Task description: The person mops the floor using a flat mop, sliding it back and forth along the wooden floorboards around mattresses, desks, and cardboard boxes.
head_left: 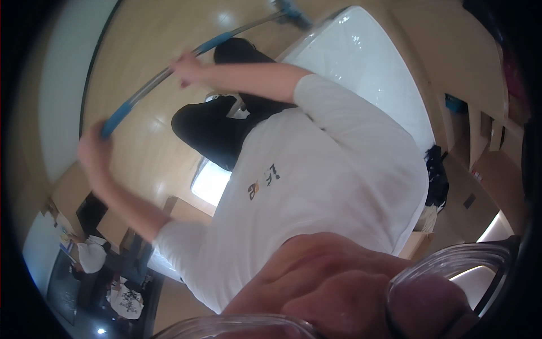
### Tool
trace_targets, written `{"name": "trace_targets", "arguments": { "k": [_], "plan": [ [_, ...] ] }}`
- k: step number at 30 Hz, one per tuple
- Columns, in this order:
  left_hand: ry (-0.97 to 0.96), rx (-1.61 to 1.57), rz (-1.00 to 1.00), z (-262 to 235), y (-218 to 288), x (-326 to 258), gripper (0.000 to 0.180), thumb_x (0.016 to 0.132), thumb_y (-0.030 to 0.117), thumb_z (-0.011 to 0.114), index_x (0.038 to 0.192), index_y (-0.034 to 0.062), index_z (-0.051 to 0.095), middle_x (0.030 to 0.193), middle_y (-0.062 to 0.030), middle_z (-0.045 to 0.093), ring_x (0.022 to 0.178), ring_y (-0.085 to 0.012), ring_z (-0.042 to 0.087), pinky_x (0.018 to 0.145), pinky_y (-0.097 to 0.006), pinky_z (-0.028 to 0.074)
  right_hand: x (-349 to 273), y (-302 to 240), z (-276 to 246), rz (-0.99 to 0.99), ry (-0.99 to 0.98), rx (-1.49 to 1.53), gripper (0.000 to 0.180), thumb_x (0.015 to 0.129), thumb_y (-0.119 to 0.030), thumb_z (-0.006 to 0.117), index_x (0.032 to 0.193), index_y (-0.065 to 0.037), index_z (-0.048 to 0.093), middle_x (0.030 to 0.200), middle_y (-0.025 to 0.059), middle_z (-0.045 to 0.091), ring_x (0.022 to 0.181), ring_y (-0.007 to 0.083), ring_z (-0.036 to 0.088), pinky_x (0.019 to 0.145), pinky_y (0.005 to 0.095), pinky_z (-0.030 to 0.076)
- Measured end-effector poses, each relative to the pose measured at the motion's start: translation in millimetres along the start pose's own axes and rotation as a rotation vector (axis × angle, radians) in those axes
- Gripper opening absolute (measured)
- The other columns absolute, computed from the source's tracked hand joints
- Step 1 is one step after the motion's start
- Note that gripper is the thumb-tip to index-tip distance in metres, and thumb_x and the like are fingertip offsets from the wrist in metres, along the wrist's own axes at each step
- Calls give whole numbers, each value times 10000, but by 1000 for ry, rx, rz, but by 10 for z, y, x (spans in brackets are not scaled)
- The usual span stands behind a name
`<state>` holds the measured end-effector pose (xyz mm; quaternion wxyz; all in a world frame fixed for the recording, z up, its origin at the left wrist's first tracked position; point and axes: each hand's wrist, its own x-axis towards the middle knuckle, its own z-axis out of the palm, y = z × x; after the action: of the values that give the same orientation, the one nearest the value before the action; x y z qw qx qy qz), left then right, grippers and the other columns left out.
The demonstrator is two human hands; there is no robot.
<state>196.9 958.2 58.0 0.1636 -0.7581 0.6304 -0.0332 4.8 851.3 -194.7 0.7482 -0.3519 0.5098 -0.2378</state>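
Observation:
A long-handled mop with a silver pole and blue grip sections slants from the lower left up to the top of the view. My left hand is closed around the blue end of its handle. Farther along, my right hand wraps the silver part of the pole, just below the second blue section. The blue-grey mop head is at the far end, over the floor beside a white glossy mattress-like surface. Motion blurs both hands and the head, so its exact form is unclear.
Pale wooden floor stretches ahead, with a light wall at left. My bent knees lie below the pole. Brown shelving and dark cloth are at right. Two people in white tops appear at lower left.

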Motion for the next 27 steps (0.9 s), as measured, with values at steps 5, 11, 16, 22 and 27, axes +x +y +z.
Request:
{"name": "trace_targets", "arguments": {
  "k": [5, 11, 16, 22, 27],
  "plan": [
    [55, 145, -65, -710, 49, -21, 278, 750, 138, 584, 994, 201, 703, 854, -142, 664, 803, -356, 639, 685, -448, 503, -526, -472, 318, 32, -44, 160, 340, 859, -276, 593, 976, -25, 395, 787, 148, 623, 504, 245, 597, 397, 349, 520],
    [62, 249, -91, -600, 563, 89, 300, 697, 114, 600, 951, 214, 722, 771, -120, 666, 712, -339, 646, 619, -429, 514, -314, -362, -294, 13, -34, 141, 280, 832, -276, 614, 879, -43, 465, 703, 110, 611, 474, 209, 562, 394, 332, 465],
    [139, 243, -9, -297, 1248, 437, 304, 681, 113, 632, 945, 228, 729, 752, -89, 669, 678, -317, 653, 574, -402, 519, 41, -238, -1071, -117, 208, 140, 233, 824, -267, 601, 787, -49, 528, 641, 82, 590, 467, 193, 555, 413, 343, 455],
    [276, 207, -10, -713, 1604, 713, 276, 726, 107, 624, 964, 208, 721, 814, -112, 677, 737, -304, 661, 613, -420, 528, 234, -620, -1418, -153, 163, 157, 228, 852, -269, 570, 765, -61, 536, 586, 50, 536, 441, 158, 511, 377, 324, 401],
    [120, 51, -9, -46, 816, 743, 287, 775, 64, 567, 1013, 156, 698, 838, -127, 678, 801, -315, 663, 671, -425, 530, 406, -461, -1117, -36, -147, -105, 337, 880, -401, 565, 728, -100, 550, 527, 13, 431, 411, 141, 412, 362, 309, 310]
  ]
}}
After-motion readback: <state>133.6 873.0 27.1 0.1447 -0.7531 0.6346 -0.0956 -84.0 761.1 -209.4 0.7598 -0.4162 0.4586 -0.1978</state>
